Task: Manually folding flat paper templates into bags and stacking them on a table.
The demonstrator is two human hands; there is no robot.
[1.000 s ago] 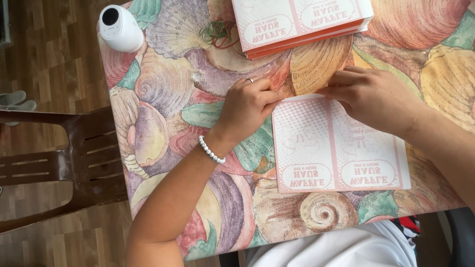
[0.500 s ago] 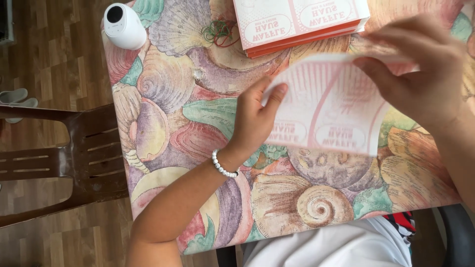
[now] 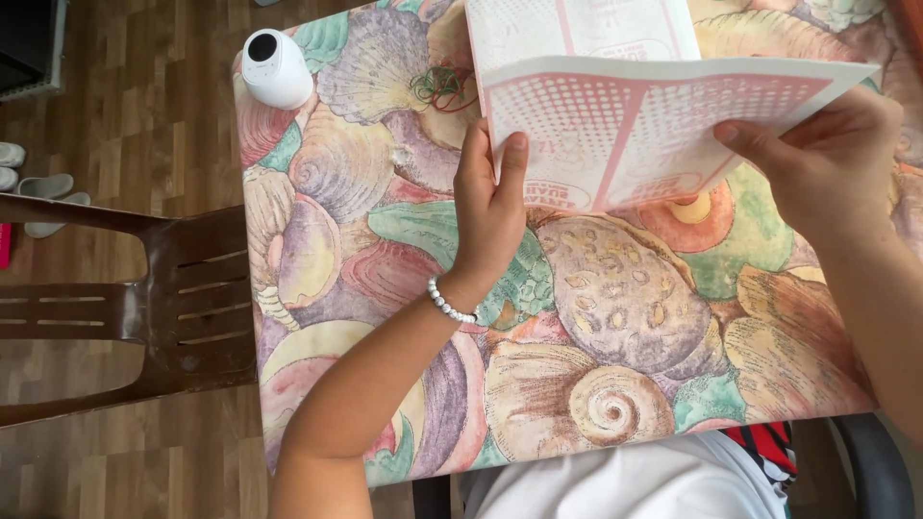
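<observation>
both hands hold a flat paper package [image 3: 654, 130], white with pink dotted panels and pink dividing lines, lifted off the table at its far side. the left hand [image 3: 488, 207] grips the package's left edge, thumb on the near face and fingers behind, clamped on the paper; a white bead bracelet [image 3: 450, 303] sits on that wrist. the right hand [image 3: 827, 159] pinches the package's right part, thumb on the near face, closed on it too. an oval pink label shows low on the near face, between the hands. beyond the lifted piece lies a stack of similar packages [image 3: 586, 29], white and pink, at the table's far edge. the table wears a cloth [image 3: 596, 317] printed with large seashells. a small white rounded device with a dark top [image 3: 274, 67] stands at the far left corner, and a brown plastic chair [image 3: 144, 308] sits to the left on the wooden floor
</observation>
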